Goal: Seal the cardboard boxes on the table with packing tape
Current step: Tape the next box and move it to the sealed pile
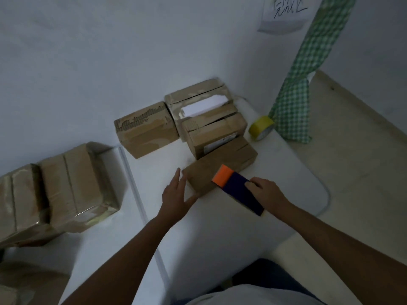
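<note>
Steadying the nearest cardboard box (217, 166) on the white tabletop (220, 227), the left hand (176, 192) lies flat against its near-left corner, fingers straight and released, thumb along the lower edge. The right hand (267, 191) grips a tape dispenser (236, 187) — dark body, orange front end — whose orange tip rests on the box's near top edge. The top flaps show an open seam toward the far end, so this box looks unsealed as yet.

Risks from here, as I judge them: the left hand only presses and does not clasp, so a firm pull of the dispenser could slide or swivel the box and lay the tape askew of the seam. The box also sits touching the next box (217, 134) behind it, so a long stroke might run the dispenser into that neighbour. Dim light makes the seam hard to follow. A spare yellow tape roll (261, 128) stands by the checked cloth (295, 111), well apart.
</note>
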Demonstrator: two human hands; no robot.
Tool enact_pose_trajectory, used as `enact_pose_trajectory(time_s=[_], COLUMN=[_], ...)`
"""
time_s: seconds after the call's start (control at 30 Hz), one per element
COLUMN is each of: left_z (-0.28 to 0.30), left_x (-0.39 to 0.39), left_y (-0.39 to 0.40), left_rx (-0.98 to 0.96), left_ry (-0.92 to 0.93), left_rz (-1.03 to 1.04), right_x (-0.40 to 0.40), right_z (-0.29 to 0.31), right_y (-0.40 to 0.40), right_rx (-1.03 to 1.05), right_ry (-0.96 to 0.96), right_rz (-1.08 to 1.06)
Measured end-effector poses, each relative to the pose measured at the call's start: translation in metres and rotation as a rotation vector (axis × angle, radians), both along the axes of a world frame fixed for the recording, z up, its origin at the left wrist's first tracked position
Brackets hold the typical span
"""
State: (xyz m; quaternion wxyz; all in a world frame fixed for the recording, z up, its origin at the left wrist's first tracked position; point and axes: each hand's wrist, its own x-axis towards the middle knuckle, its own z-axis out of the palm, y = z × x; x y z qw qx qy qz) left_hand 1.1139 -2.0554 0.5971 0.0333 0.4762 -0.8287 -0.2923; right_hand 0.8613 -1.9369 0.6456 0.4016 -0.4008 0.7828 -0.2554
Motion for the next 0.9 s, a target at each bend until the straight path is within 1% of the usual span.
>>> enact_pose_trajectory(time_s=[0.1, 0.2, 0.3, 0.4, 0.57, 0.7, 0.9], left_z=[-0.007, -0.013, -0.015, -0.015, -0.013, -0.012, -0.013], left_x=[-0.033, -0.049, -0.04, -0.018, 0.035, 0.084, 0.128], left_y=[-0.012, -0.021, -0.022, -0.013, 0.012, 0.031, 0.048], left_rx=[0.007, -0.018, -0.074, -0.105, -0.118, -0.099, -0.058], left_ry=[-0.076, -0.158, -0.131, -0.101, -0.058, -0.06, -0.064], left_rz=[0.01, 0.053, 0.06, 0.009, -0.081, -0.098, -0.134], right_x=[-0.023, -0.039, -0.048, -0.045, -0.015, 0.028, 0.089], right_z=[0.005, 0.007, 0.009, 0.014, 0.026, 0.019, 0.011], right_y=[-0.011, -0.021, -0.027, -0.03, -0.04, -0.04, -0.038], right_rx=[-0.04, -0.05, -0.054, -0.054, -0.09, -0.051, -0.053], right_ry=[0.084, 0.169, 0.191, 0.175, 0.169, 0.155, 0.183], right_rz=[0.032, 0.087, 0.122, 0.173, 0.325, 0.458, 0.526])
